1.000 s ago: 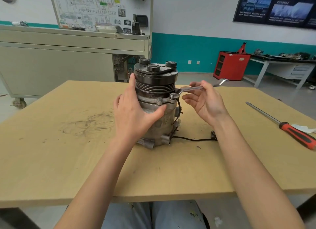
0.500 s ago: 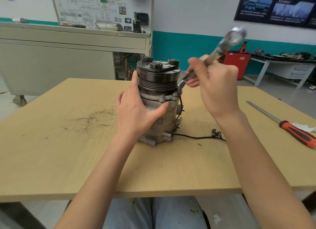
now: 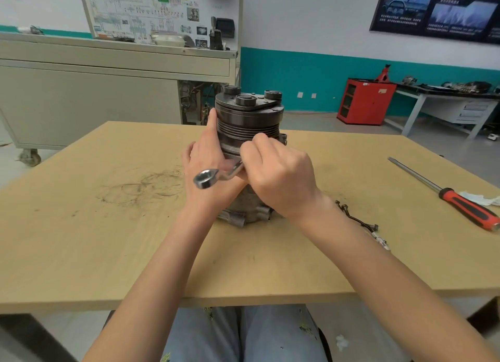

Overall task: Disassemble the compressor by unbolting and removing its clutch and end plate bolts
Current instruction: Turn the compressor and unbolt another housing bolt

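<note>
1. Workshop surface (image 3: 108, 240): a scuffed wooden top. The compressor (image 3: 249, 123) stands upright near its middle, with the clutch (image 3: 249, 102) on top.
2. Left hand (image 3: 201, 156): grip apart. The fingers are straight and pressed flat on the compressor's left side as a brace.
3. Right hand (image 3: 278, 172): grip clamped on the wrench (image 3: 219, 175), in front of the housing just below the pulley grooves. The ring end projects left, over the back of the left hand. The working end and the bolt are hidden behind this hand, so seating cannot be confirmed.
4. A screwdriver (image 3: 446, 194) lies well apart to the right. A wire (image 3: 357, 221) lies near the compressor's base.
5. Likely faults from here:
   - A wrench not square on the bolt head may slip and round it.
   - A slip would probably drive the ring end into the left hand, which lies in the swing path.
   - The brace is a flat press only, so torque may twist or tip the upright compressor.
   - A freed bolt may roll off the surface.
</note>
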`<state>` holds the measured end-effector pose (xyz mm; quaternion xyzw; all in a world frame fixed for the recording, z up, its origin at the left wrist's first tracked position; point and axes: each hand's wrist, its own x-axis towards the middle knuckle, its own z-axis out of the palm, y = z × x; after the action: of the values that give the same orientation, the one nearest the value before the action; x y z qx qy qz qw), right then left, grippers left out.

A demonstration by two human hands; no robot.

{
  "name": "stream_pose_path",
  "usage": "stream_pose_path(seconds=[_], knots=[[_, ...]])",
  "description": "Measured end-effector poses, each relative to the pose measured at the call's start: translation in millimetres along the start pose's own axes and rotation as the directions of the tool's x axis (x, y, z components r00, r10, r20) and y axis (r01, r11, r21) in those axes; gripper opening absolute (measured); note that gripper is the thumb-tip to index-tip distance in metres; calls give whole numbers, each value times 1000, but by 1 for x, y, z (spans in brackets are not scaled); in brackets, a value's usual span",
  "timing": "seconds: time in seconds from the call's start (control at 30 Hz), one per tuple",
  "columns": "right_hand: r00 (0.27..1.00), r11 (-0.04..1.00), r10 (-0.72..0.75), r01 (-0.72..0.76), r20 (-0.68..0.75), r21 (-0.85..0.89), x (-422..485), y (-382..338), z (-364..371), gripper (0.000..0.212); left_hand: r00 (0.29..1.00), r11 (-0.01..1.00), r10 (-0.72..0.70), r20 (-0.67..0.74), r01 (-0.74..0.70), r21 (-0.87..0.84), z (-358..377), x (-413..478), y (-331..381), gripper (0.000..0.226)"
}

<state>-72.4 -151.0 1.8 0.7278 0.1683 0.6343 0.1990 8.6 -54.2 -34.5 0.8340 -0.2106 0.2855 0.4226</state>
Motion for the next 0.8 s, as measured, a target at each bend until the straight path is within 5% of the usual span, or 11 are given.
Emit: stream_pose_path(seconds=[0.1,0.23,0.67,0.8], knots=[[991,970,102,-80,-85,228,-7,3,8,31,1000,1000,-12,-1,12,14,1,2,-2,100],[910,756,404,-275,-93,594,-27,5,1,54,997,998,61,-44,-60,29,-1,-8,3,112],[848,765,518,-399,-114,506,-35,-4,-2,55,996,998,65,-68,-63,27,-2,-8,5,113],[605,339,793,-541,76,769,-37,1,-6,42,995,996,78,-70,-75,45,-1,-8,4,110]])
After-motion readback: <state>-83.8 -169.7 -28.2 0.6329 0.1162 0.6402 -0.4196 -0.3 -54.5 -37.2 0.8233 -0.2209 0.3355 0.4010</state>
